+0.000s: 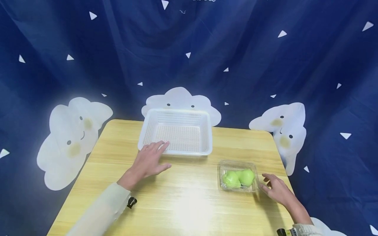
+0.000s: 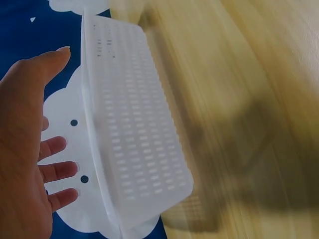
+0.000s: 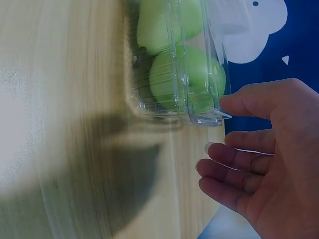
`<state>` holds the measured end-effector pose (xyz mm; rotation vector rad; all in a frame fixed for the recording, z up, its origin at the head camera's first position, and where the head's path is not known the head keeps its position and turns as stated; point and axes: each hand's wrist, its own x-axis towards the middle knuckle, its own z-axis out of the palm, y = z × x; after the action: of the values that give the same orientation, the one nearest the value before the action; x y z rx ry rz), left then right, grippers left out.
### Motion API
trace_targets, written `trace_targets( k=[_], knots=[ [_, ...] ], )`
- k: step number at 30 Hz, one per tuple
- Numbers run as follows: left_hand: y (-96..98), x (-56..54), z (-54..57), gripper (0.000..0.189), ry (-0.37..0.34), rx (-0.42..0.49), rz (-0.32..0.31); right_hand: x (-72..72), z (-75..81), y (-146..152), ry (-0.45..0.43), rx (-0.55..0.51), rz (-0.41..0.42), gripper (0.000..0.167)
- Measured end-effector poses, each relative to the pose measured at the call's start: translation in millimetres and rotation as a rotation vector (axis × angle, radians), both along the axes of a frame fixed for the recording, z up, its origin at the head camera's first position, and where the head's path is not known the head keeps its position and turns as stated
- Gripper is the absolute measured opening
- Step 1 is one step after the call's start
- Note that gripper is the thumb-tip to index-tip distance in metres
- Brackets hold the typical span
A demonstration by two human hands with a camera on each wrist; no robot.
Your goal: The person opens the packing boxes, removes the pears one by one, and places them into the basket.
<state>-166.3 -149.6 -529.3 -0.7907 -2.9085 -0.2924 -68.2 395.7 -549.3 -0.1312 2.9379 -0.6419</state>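
With your left hand and right hand loosely spread, take the probably light, stiff basket by its rim, the likely flimsy clear box low.

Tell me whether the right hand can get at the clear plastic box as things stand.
Probably yes: the right hand is close beside one end of the clear plastic box, its fingers hold nothing, and no other object appears to stand in the way.
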Motion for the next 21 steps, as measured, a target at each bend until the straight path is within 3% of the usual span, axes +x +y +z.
trace_targets(
  k=[21],
  knots=[
    [39.3,11.3,-19.9,0.074,0.175,-0.009,-0.121,4.0,-7.9,-6,-0.107,-0.126,-0.097,0.038]
  ],
)
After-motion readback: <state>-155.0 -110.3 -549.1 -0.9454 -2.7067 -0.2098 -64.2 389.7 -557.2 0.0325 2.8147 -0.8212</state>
